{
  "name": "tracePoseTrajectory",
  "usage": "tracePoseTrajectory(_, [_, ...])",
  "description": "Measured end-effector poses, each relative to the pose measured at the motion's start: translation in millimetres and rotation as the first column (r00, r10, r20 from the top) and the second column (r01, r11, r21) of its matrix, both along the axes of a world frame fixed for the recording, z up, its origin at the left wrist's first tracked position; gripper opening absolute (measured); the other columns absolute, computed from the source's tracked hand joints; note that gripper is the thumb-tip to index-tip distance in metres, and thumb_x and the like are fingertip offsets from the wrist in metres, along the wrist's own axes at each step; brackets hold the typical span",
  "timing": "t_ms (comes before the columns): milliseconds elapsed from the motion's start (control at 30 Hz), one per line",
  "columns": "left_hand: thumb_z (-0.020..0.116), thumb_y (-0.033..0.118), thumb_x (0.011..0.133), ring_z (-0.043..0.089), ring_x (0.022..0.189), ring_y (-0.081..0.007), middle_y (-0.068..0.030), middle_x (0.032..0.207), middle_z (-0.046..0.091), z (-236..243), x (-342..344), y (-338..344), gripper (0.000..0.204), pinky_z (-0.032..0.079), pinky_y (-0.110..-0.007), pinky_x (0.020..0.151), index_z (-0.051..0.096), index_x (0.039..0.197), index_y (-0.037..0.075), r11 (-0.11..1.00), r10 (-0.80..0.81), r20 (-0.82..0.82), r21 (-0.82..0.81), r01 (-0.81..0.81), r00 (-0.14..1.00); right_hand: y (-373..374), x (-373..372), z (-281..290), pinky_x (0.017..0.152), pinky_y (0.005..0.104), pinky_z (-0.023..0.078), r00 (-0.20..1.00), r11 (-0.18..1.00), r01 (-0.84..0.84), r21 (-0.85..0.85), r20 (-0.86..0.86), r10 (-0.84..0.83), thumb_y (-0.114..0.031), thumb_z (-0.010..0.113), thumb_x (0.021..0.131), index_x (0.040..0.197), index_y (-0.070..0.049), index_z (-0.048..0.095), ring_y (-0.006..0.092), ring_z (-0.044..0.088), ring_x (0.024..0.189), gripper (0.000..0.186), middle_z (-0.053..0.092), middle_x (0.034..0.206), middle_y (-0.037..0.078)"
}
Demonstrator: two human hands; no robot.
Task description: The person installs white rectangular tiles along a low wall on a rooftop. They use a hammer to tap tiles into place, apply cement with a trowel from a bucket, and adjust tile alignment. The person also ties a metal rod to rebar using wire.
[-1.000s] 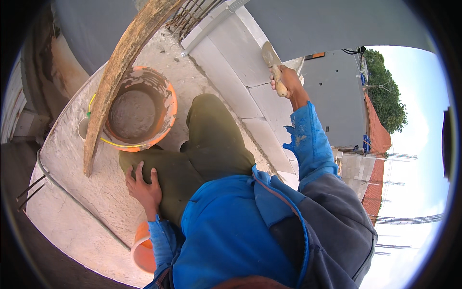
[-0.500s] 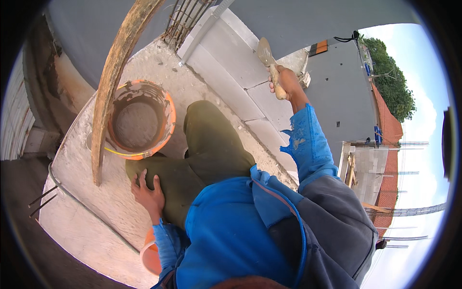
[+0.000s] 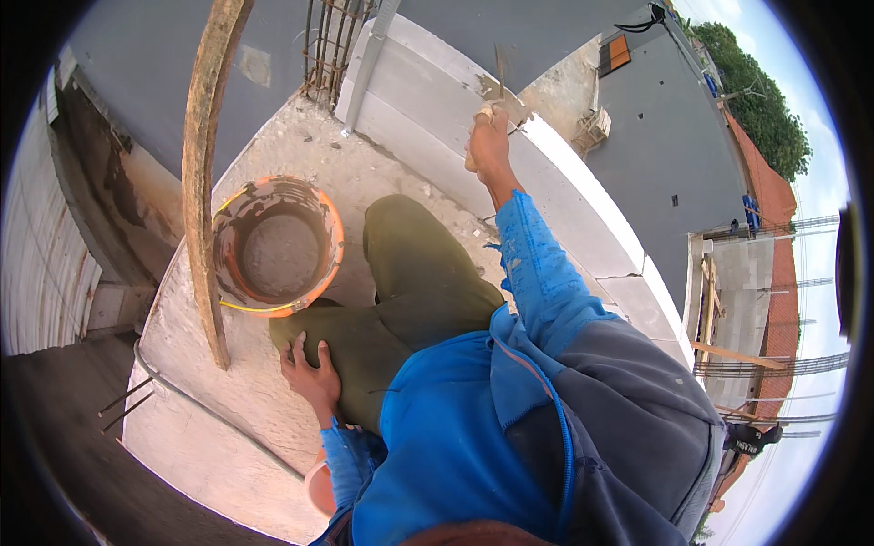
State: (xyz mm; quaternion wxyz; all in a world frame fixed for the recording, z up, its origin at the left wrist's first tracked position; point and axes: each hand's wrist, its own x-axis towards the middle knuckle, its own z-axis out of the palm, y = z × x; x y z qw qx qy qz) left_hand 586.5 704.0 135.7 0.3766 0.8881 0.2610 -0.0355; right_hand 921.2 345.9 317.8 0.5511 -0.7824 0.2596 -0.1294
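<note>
My right hand [image 3: 490, 146] is wrapped round the wooden handle of a trowel [image 3: 500, 73], whose blade shows nearly edge-on at the top of a low wall of pale blocks [image 3: 419, 100]. Wet grey mortar [image 3: 515, 112] lies on the blocks' upper edge beside the blade. With fingers spread, my left hand [image 3: 312, 373] rests on my left knee and holds nothing. An orange bucket [image 3: 338, 238] stands ahead of that knee, its inside smeared with mortar and some grey mortar [image 3: 282, 255] at the bottom.
A curved wooden pole [image 3: 198, 173] slants up past the bucket's left side. Steel bars [image 3: 330, 45] and a metal straightedge [image 3: 367, 64] stand at the wall's far end. The concrete slab [image 3: 209, 455] ends in a drop on the left. An orange container [image 3: 320, 487] sits by my left forearm.
My right hand has moved left with the trowel, down to the block wall. The blade has turned from flat-on to nearly edge-on. My left hand stays on the knee while the view has shifted.
</note>
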Motion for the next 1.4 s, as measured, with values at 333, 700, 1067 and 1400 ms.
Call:
tracePoseTrajectory(333, [0.074, 0.042, 0.099, 0.040, 0.150, -0.0456, -0.0255, 0.159, 0.044, -0.4, -4.8, 11.4, 0.052, 0.040, -0.059, 0.118, 0.067, 0.145, 0.019, 0.997, 0.003, 0.049, -0.080, 0.001, 0.999, 61.6, 14.1, -99.6, 0.109, 0.0606, 0.045, 0.994, 0.945, 0.101, -0.311, -0.014, -0.111, -0.016, 0.058, 0.106, 0.153, 0.001, 0.022, 0.0588, 0.056, 0.125, 0.061, 0.045, 0.142, 0.044])
tracePoseTrajectory(700, [0.074, 0.039, 0.100, 0.041, 0.148, -0.0452, -0.0256, 0.158, 0.045, -2.7, -9.4, 13.5, 0.051, 0.040, -0.056, 0.119, 0.066, 0.146, 0.018, 0.993, -0.010, 0.075, -0.117, 0.019, 0.997, 83.9, -74.6, -54.2, 0.051, 0.0355, 0.054, 0.966, 0.886, -0.177, 0.428, 0.250, 0.072, -0.026, 0.057, 0.110, 0.144, -0.002, 0.044, 0.0188, 0.061, 0.061, 0.044, 0.060, 0.086, 0.012])
tracePoseTrajectory(1067, [0.071, 0.039, 0.103, 0.040, 0.148, -0.0439, -0.0239, 0.158, 0.044, -6.9, -11.6, 10.2, 0.051, 0.037, -0.054, 0.122, 0.065, 0.148, 0.017, 0.994, -0.078, 0.079, -0.075, 0.084, 0.994, 47.2, 78.5, -33.5, 0.059, 0.0446, 0.050, 0.933, 0.433, -0.022, 0.901, 0.174, -0.316, -0.047, 0.047, 0.113, 0.116, -0.012, 0.053, 0.0250, 0.058, 0.070, 0.036, 0.055, 0.090, 0.007])
tracePoseTrajectory(1400, [0.072, 0.039, 0.102, 0.044, 0.144, -0.0440, -0.0236, 0.156, 0.046, -11.9, -8.3, 1.1, 0.051, 0.038, -0.053, 0.121, 0.066, 0.148, 0.016, 0.997, -0.057, 0.098, -0.040, 0.061, 0.994, 31.2, -91.4, -38.2, 0.062, 0.0375, 0.058, 0.868, 0.635, -0.443, 0.633, 0.127, 0.479, -0.045, 0.048, 0.115, 0.121, -0.008, 0.061, 0.0217, 0.065, 0.073, 0.040, 0.060, 0.087, 0.006])
